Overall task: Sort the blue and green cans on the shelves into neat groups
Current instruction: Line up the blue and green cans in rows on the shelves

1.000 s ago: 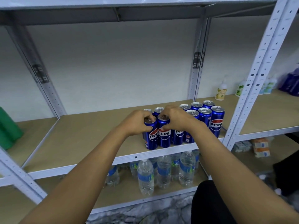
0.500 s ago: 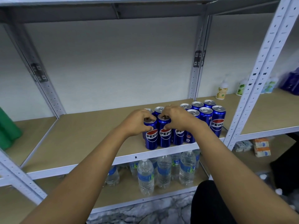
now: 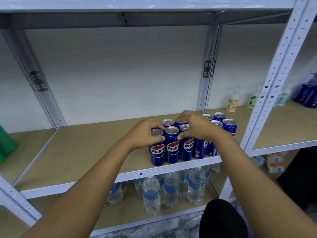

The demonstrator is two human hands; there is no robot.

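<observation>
Nearest the camera, on the lower shelf (image 3: 120,219), clear water bottles (image 3: 151,194) stood in a loose cluster. Above them, at the front edge of the middle shelf (image 3: 85,152), the blue cans (image 3: 173,146) stood upright in a tight block, touching one another, logos mostly facing out.

The left hand (image 3: 144,134) gripped the front-left can (image 3: 157,148) near its rim, fingers (image 3: 157,124) curled over the top and thumb against its front. The right hand (image 3: 195,126) arched over the cans just beside it – fingers spread across several lids, thumb pressed to the side of the third can (image 3: 187,146); whether it truly clasped one can or only steadied the row, I could not tell.

The step in hand looked like squaring up the front row. Done well, it would call for light inward pressure from both sides, sliding the cans on their bases rather than tipping them, since tall slim cans topple readily and the row sat close to the shelf lip.

Further back stood more blue cans (image 3: 219,117). Something green (image 3: 6,143) – possibly the green cans, too cut off to say – lay at the far left, well apart. Lotion bottles (image 3: 232,103) stood by the wall.
</observation>
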